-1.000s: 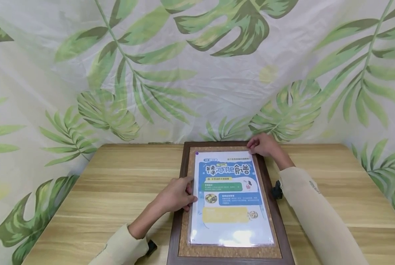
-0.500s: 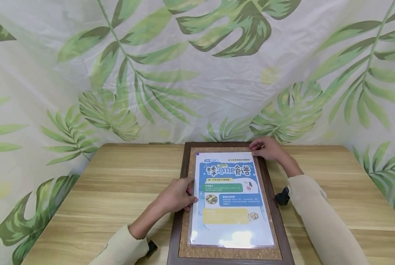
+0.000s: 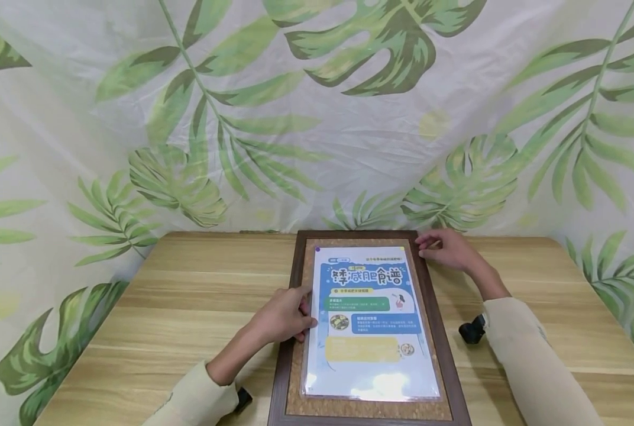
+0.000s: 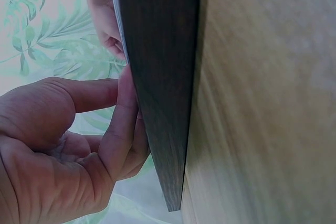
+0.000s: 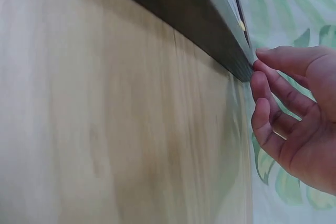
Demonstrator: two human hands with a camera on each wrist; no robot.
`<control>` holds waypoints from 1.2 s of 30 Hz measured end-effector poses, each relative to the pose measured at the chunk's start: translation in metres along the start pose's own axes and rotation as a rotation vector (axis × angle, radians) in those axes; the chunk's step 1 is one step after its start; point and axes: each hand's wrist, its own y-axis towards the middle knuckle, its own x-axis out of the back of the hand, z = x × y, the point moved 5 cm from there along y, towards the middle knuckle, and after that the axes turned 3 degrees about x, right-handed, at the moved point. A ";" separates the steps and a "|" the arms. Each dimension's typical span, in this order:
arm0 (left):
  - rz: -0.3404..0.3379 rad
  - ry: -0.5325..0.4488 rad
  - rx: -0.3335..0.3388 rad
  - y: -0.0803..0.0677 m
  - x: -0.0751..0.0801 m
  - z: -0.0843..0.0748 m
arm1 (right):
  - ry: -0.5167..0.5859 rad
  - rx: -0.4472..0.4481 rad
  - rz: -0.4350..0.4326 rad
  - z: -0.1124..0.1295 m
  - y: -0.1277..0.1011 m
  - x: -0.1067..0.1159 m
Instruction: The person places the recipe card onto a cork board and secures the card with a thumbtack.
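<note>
Desk (image 3: 189,296): light wood-grain top, smooth, matt with faint sheen. Frame (image 3: 297,278) lying on the desk: dark brown wood, smooth satin finish, visible grain in the wrist views. Inside the frame, cork panel (image 3: 370,407): tan, speckled, rough. On the cork, printed sheet (image 3: 369,319): paper under clear glossy plastic, glare near its lower edge. Backdrop (image 3: 317,118) behind the desk: thin leaf-print cloth, wrinkled, matt. Sleeves (image 3: 535,367): beige knit fabric, matt.

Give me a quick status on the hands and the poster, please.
Left hand presses poster edge. Right hand at frame far corner, holding nothing. Nothing in the way.
</note>
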 end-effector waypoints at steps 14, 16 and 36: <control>0.006 -0.009 0.010 0.000 -0.001 -0.001 | -0.009 -0.024 -0.004 -0.020 -0.032 0.025; 0.007 -0.011 0.007 0.000 -0.001 -0.001 | -0.015 -0.038 0.000 -0.023 -0.037 0.030; 0.004 -0.014 0.016 -0.002 0.000 -0.001 | -0.136 -0.029 0.007 -0.058 -0.075 0.054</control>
